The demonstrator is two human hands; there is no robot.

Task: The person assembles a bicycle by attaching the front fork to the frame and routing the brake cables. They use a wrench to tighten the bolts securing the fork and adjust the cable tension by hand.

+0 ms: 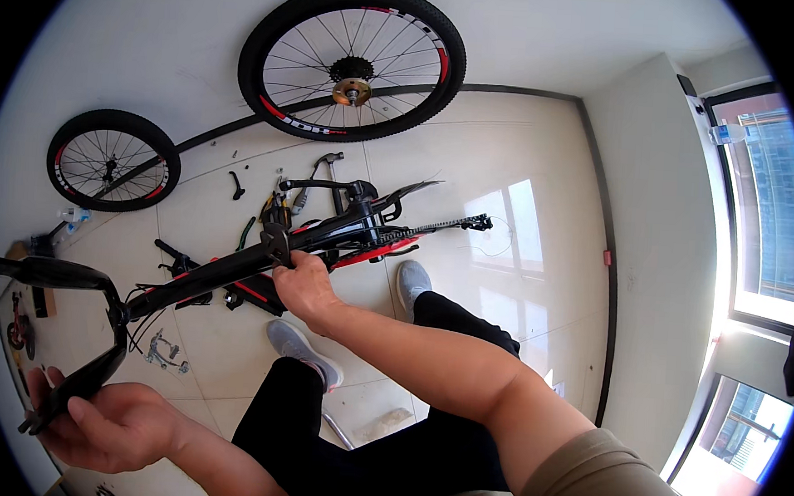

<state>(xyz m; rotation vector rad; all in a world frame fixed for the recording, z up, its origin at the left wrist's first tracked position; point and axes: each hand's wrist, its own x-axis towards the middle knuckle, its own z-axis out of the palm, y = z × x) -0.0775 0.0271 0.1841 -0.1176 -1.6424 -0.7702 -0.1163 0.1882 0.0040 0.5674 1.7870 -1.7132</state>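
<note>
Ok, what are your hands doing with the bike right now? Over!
Left hand gripping the black fork. Right hand closed on the bike frame, held above the floor. Wheels off, leaning at the wall; tools scattered underneath.

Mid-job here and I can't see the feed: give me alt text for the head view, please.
A seated person holds a black and red bicycle frame over a tiled floor, the right hand gripping its tube and the left hand holding the black fork. Two detached wheels lean against the wall, with a hammer and small parts nearby.
</note>
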